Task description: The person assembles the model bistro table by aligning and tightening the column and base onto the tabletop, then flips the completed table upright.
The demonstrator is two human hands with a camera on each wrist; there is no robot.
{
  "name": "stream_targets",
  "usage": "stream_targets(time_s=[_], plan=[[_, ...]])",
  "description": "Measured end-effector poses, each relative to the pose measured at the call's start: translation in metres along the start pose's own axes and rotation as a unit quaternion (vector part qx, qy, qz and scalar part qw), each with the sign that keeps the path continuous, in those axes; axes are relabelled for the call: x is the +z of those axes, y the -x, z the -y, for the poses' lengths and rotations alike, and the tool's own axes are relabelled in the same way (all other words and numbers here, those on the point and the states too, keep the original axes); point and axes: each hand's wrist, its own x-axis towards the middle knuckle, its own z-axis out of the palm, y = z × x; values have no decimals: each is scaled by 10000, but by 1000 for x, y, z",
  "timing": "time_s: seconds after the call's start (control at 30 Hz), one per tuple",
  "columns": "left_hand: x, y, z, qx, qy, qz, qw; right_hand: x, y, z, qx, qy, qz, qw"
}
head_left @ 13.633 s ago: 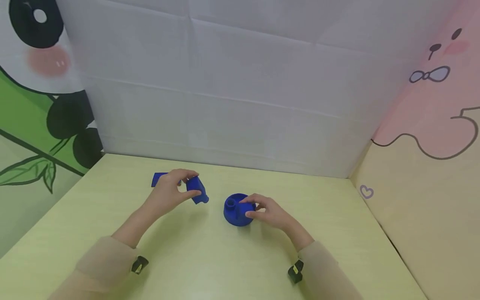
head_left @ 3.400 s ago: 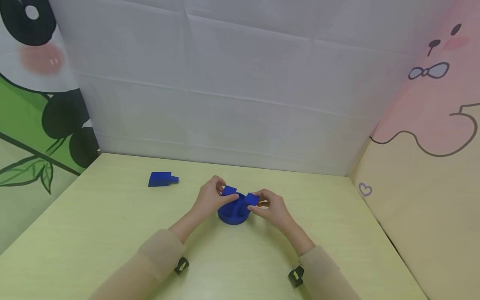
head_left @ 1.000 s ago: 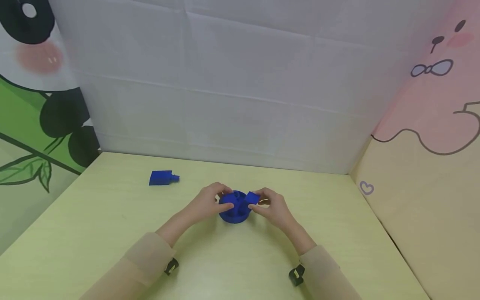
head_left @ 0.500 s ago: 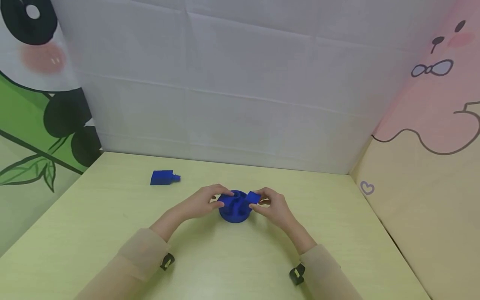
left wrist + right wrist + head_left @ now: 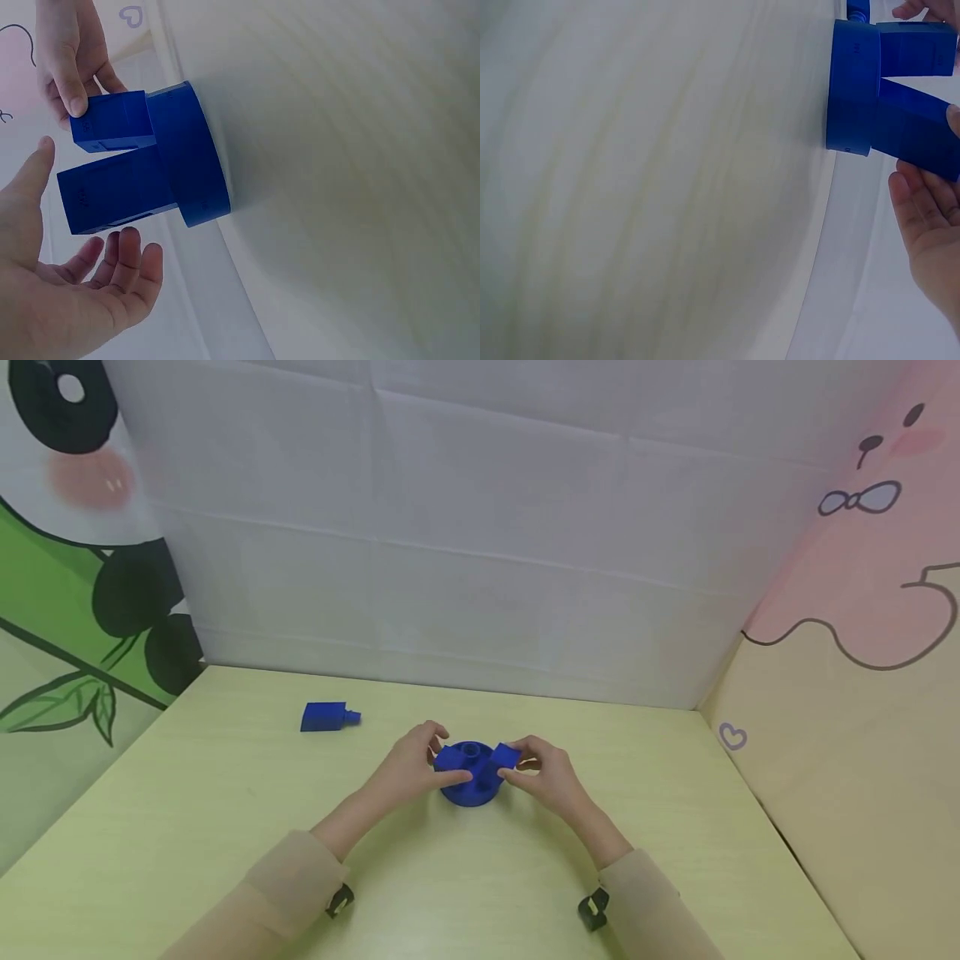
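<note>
A round blue base point(image 5: 471, 797) with a ring-shaped socket on top sits on the table. Two blue rectangular blocks stand up from it, leaning apart. My left hand point(image 5: 405, 770) is around the left block point(image 5: 116, 191), its thumb and fingers spread and apart from it in the left wrist view. On the other side, my right hand point(image 5: 551, 781) pinches the right block point(image 5: 506, 755) between thumb and fingers. In the right wrist view both blocks meet the base point(image 5: 853, 90); how deep they sit is hidden.
Farther back on the left, another blue block point(image 5: 324, 717) with a narrow stepped peg lies on its side on the pale yellow table point(image 5: 600, 735). A white sheet point(image 5: 495, 568) rises behind the table, with printed cartoon panels at both sides.
Since 13.6 s ago, my left hand has brought its block from above the table onto the base. Within the last second its fingers have shifted around that block; my right hand has stayed put.
</note>
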Motion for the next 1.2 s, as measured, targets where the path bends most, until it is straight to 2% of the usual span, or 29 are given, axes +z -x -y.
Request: stream_targets(time_s=[0.13,0.27,0.5,0.67,0.83,1.03,1.2], plan=[[2,0,0,-303,23,15,9995,-3,6,18,-53,-68,84,9999],[0,1,0,-246,6,17,9997,-8,12,38,-147,-28,111,9998],[-10,0,1,73,-151,199,9997,-2,0,0,-194,19,36,9998],[-12,-3,7,504,-295,278,9979,-4,0,-1,-247,69,104,9996],[-10,-2,8,783,-391,231,9959,-6,0,-3,-392,67,213,9990],[-9,0,8,855,-401,205,9953,-8,-1,-2,-437,262,341,9981],[-8,3,5,639,-431,126,9969,-9,-1,0,-297,425,423,9978]])
